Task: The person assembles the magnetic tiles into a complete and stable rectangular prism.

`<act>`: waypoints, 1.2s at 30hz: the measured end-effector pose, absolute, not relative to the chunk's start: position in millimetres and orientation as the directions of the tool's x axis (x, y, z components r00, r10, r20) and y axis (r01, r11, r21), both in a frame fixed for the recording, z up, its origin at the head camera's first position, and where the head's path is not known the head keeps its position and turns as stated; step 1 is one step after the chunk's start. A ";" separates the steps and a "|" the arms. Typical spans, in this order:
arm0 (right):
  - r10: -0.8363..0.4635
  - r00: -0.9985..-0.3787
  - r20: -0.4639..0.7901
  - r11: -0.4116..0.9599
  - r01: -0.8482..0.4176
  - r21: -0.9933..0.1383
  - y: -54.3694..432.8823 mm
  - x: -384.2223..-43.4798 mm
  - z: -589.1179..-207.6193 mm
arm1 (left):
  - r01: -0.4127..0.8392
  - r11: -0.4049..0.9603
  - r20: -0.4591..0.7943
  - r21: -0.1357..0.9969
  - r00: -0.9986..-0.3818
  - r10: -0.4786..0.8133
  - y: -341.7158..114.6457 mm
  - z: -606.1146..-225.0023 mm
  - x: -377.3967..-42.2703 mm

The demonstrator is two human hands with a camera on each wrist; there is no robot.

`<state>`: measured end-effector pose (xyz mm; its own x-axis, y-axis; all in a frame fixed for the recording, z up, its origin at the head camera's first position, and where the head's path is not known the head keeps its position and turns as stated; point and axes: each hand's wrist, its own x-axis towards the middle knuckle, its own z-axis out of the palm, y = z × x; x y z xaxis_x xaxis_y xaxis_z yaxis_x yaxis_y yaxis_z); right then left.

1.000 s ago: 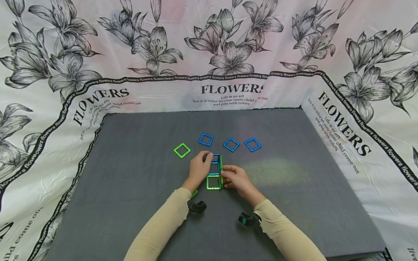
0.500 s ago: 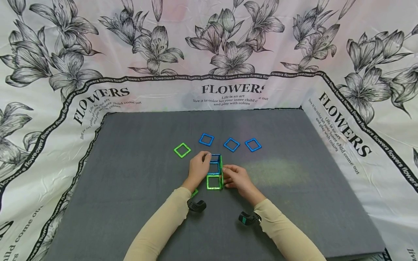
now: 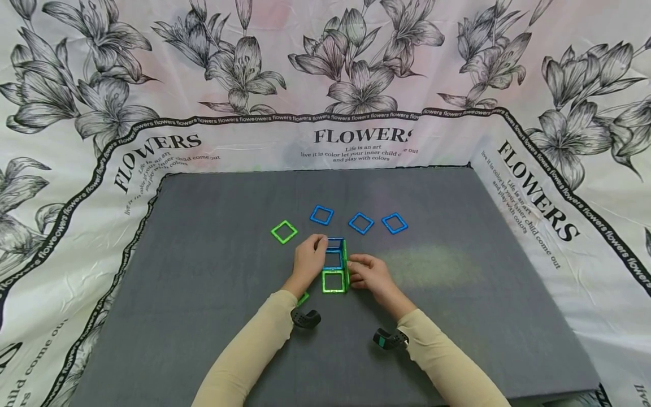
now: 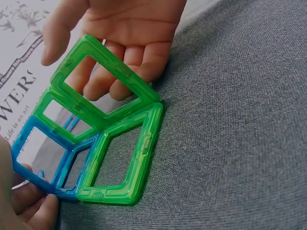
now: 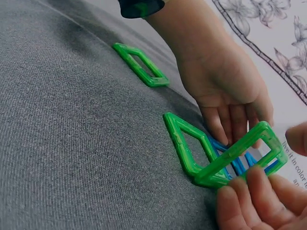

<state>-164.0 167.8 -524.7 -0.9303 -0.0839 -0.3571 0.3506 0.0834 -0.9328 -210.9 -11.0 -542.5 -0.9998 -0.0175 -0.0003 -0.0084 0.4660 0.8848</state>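
Resting between fingers [image 5: 261,194] of left hand [image 3: 308,263] and right hand [image 3: 374,278]: joined frames [image 4: 98,122]

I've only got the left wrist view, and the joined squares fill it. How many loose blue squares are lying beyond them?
Observer: Three loose blue squares lie beyond the joined squares in the head view.
Operator: And a loose green one out there too?
Observer: Yes, a loose green square lies to the left of those blue ones.
Operator: Is that the only spare green?
Observer: No, the right wrist view shows a second green square lying flat, apart from the joined ones, near the left hand.
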 end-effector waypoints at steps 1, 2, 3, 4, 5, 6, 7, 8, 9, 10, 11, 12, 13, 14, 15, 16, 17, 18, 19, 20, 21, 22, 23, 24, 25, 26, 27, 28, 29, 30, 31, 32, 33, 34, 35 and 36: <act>-0.077 -0.931 -0.358 0.077 0.352 -0.933 168.2 -163.6 -525.1 | -0.007 0.462 0.000 0.887 -1.000 -0.016 -11.5 -542.1 -210.9; -0.072 -0.931 -0.357 0.073 0.352 -0.933 168.5 -163.0 -525.2 | -0.008 0.459 -0.002 0.889 -1.000 -0.014 -11.9 -541.9 -211.0; -0.069 -0.932 -0.355 0.077 0.350 -0.934 168.8 -162.7 -525.7 | -0.005 0.458 0.001 0.889 -1.000 -0.013 -12.3 -541.7 -211.1; -0.067 -0.933 -0.353 0.088 0.347 -0.934 168.9 -162.2 -525.6 | -0.002 0.457 0.003 0.890 -1.000 -0.011 -12.8 -541.7 -211.2; -0.062 -0.934 -0.351 0.104 0.343 -0.933 168.6 -161.8 -525.4 | -0.001 0.457 0.004 0.890 -1.000 -0.009 -13.3 -541.8 -211.4; -0.063 -0.936 -0.346 0.126 0.336 -0.933 168.3 -161.7 -525.7 | 0.000 0.458 0.004 0.889 -1.000 -0.008 -13.8 -541.9 -211.5; -0.068 -0.937 -0.342 0.149 0.329 -0.932 167.9 -161.5 -525.6 | 0.001 0.458 0.004 0.889 -1.000 -0.007 -14.3 -542.0 -211.7; -0.077 -0.939 -0.334 0.173 0.317 -0.932 167.3 -161.4 -525.6 | 0.001 0.461 0.003 0.887 -1.000 -0.004 -14.7 -542.2 -211.8; -0.083 -0.940 -0.330 0.196 0.309 -0.931 166.5 -161.4 -525.3 | 0.003 0.462 0.003 0.887 -1.000 0.002 -15.2 -542.5 -211.7; -0.088 -0.941 -0.326 0.218 0.301 -0.928 165.7 -161.4 -525.1 | 0.004 0.468 0.000 0.884 -1.000 0.009 -15.7 -542.9 -211.7; -0.093 -0.942 -0.322 0.231 0.294 -0.927 164.8 -161.5 -525.0 | 0.007 0.474 -0.002 0.881 -1.000 0.019 -16.2 -543.2 -211.6; -0.100 -0.943 -0.318 0.244 0.286 -0.927 164.1 -161.6 -524.9 | 0.016 0.478 0.000 0.878 -0.999 0.033 -16.7 -543.5 -211.5; -0.104 -0.943 -0.317 0.253 0.283 -0.925 163.4 -161.6 -524.6 | 0.021 0.480 -0.002 0.877 -0.999 0.049 -17.4 -544.3 -211.4; -0.105 -0.943 -0.315 0.258 0.280 -0.925 162.6 -161.6 -524.4 | 0.029 0.483 -0.004 0.875 -0.998 0.067 -18.2 -545.0 -211.2; -0.105 -0.943 -0.315 0.260 0.280 -0.924 161.9 -161.4 -524.1 | 0.036 0.482 -0.006 0.876 -0.996 0.087 -19.0 -545.9 -210.8; -0.106 -0.943 -0.314 0.261 0.278 -0.924 161.5 -161.3 -524.0 | 0.044 0.479 -0.008 0.877 -0.994 0.106 -19.9 -546.9 -210.4; -0.110 -0.943 -0.313 0.258 0.277 -0.926 161.1 -161.2 -523.8 | 0.049 0.469 -0.012 0.882 -0.992 0.127 -20.7 -548.0 -209.7; -0.112 -0.943 -0.312 0.260 0.275 -0.925 160.9 -161.0 -523.6 | 0.056 0.460 -0.015 0.886 -0.989 0.149 -21.5 -549.2 -208.8; -0.113 -0.943 -0.313 0.262 0.276 -0.925 160.8 -160.8 -523.5 | 0.061 0.454 -0.020 0.889 -0.985 0.171 -22.1 -550.5 -208.0; -0.113 -0.943 -0.312 0.263 0.274 -0.925 160.9 -160.7 -523.9 | 0.073 0.450 -0.017 0.890 -0.981 0.193 -22.3 -551.5 -207.0; -0.113 -0.943 -0.313 0.264 0.275 -0.924 161.2 -160.6 -523.9 | 0.090 0.448 -0.009 0.889 -0.977 0.215 -22.3 -552.7 -206.1; -0.114 -0.943 -0.313 0.268 0.274 -0.924 161.5 -160.5 -524.2 | 0.107 0.452 -0.001 0.886 -0.973 0.231 -22.1 -553.7 -205.1; -0.113 -0.943 -0.312 0.271 0.273 -0.923 161.7 -160.4 -524.1 | 0.124 0.460 0.009 0.879 -0.970 0.243 -21.6 -554.6 -204.1; -0.112 -0.943 -0.313 0.275 0.273 -0.922 162.1 -160.4 -524.3 | 0.145 0.467 0.027 0.872 -0.968 0.251 -21.1 -555.2 -203.2; -0.111 -0.943 -0.312 0.278 0.272 -0.921 162.5 -160.3 -524.3 | 0.160 0.476 0.040 0.865 -0.967 0.253 -20.3 -555.7 -202.4; -0.112 -0.944 -0.311 0.279 0.270 -0.921 162.8 -160.1 -524.3 | 0.173 0.484 0.054 0.858 -0.967 0.250 -19.6 -556.0 -201.5; -0.112 -0.944 -0.309 0.280 0.269 -0.922 162.9 -160.0 -523.8 | 0.180 0.490 0.065 0.853 -0.968 0.244 -18.9 -556.2 -200.6; -0.112 -0.945 -0.308 0.280 0.267 -0.922 163.0 -160.0 -523.7 | 0.183 0.495 0.071 0.849 -0.969 0.236 -18.3 -556.2 -199.6; -0.113 -0.945 -0.308 0.280 0.267 -0.922 163.1 -159.9 -523.5 | 0.181 0.499 0.073 0.848 -0.971 0.228 -17.7 -556.0 -198.8; -0.113 -0.944 -0.309 0.280 0.268 -0.922 163.2 -159.9 -523.4 | 0.177 0.500 0.073 0.848 -0.973 0.221 -17.2 -555.6 -198.1; -0.112 -0.944 -0.309 0.279 0.269 -0.922 163.2 -159.9 -523.2 | 0.170 0.502 0.068 0.848 -0.974 0.215 -16.8 -555.2 -197.5; -0.112 -0.944 -0.310 0.277 0.269 -0.922 163.0 -159.9 -522.9 | 0.167 0.504 0.065 0.848 -0.975 0.212 -16.5 -554.9 -197.0; -0.113 -0.944 -0.310 0.277 0.269 -0.922 162.9 -160.1 -522.5 | 0.162 0.506 0.062 0.847 -0.976 0.209 -16.2 -554.6 -196.8; -0.114 -0.944 -0.310 0.277 0.270 -0.922 162.8 -160.3 -522.4 | 0.159 0.508 0.060 0.847 -0.977 0.206 -16.0 -554.3 -196.6; -0.116 -0.944 -0.310 0.276 0.270 -0.923 162.7 -160.5 -522.5 | 0.156 0.511 0.057 0.845 -0.977 0.203 -15.8 -554.0 -196.4; -0.114 -0.944 -0.311 0.274 0.271 -0.923 162.6 -160.9 -522.6 | 0.158 0.513 0.060 0.844 -0.977 0.202 -15.6 -554.0 -196.2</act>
